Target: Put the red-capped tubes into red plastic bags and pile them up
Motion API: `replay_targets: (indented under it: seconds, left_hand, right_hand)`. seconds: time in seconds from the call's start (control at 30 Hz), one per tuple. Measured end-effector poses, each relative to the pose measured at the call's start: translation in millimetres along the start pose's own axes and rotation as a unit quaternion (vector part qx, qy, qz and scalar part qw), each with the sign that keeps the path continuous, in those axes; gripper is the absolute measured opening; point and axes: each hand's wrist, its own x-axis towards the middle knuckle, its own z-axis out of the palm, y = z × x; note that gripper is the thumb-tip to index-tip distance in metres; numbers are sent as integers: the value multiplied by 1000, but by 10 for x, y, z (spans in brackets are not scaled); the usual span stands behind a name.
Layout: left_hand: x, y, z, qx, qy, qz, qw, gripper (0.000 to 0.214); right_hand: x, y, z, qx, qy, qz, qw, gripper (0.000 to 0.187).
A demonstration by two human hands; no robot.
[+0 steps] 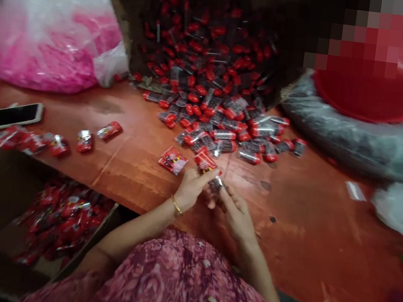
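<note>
My left hand (pixel 191 186) and my right hand (pixel 234 213) meet over the red-brown table (pixel 306 222), just in front of me. Both pinch one small clear item with a red part (pixel 216 182), its shape blurred. A gold bangle sits on my left wrist. Two flat red printed packets (pixel 173 160) lie on the table right beyond my fingers. Further back, a big pile of small clear pieces with red caps (pixel 214 108) spills out of a dark open container.
A cardboard box (pixel 60 222) of red packets stands low at my left. More red packets (pixel 55 143) and a phone (pixel 12 116) lie at the left. A pink-filled plastic bag (pixel 51 29) is back left; a red tub (pixel 381 90) and grey plastic-wrapped bundle (pixel 365 137) at right.
</note>
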Motion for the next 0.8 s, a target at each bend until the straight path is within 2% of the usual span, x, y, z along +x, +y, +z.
replay_targets:
  seconds: [0.13,0.23,0.3,0.37,0.5,0.57,0.63,0.7,0.73,0.8]
  left_hand:
    - [-26,5,18,1,-47,-16,999,43]
    - [-45,-40,24,-26,-96,-35,994,47]
    - [-54,-71,10,-57,-100,-39,993,46]
    - [-62,-93,-6,-95,-84,-48,991,45]
    - [-85,-87,-46,-179,-23,-68,981,38]
    - [-99,-37,-119,-199,9,-60,978,35]
    - [-99,62,-274,-204,56,-38,977,34]
    - [-71,208,-516,-217,117,1,969,34]
    - [-46,292,-657,-236,162,42,957,31]
    - [13,456,-932,-271,270,132,914,34]
  right_hand:
    - [19,-8,-92,-30,10,-18,999,31]
    - [96,-5,-109,-23,22,1,999,34]
    - [153,3,-89,-15,36,17,999,36]
    - [206,17,-31,-24,70,2,997,36]
    - [310,78,169,-62,135,-80,986,34]
    - [369,113,253,-111,99,-114,982,33]
    - [449,127,292,-198,51,-153,967,30]
    - [576,101,292,-306,40,-201,930,26]
    - [662,74,287,-361,45,-227,904,25]
    - [873,8,288,-464,47,-272,842,26]
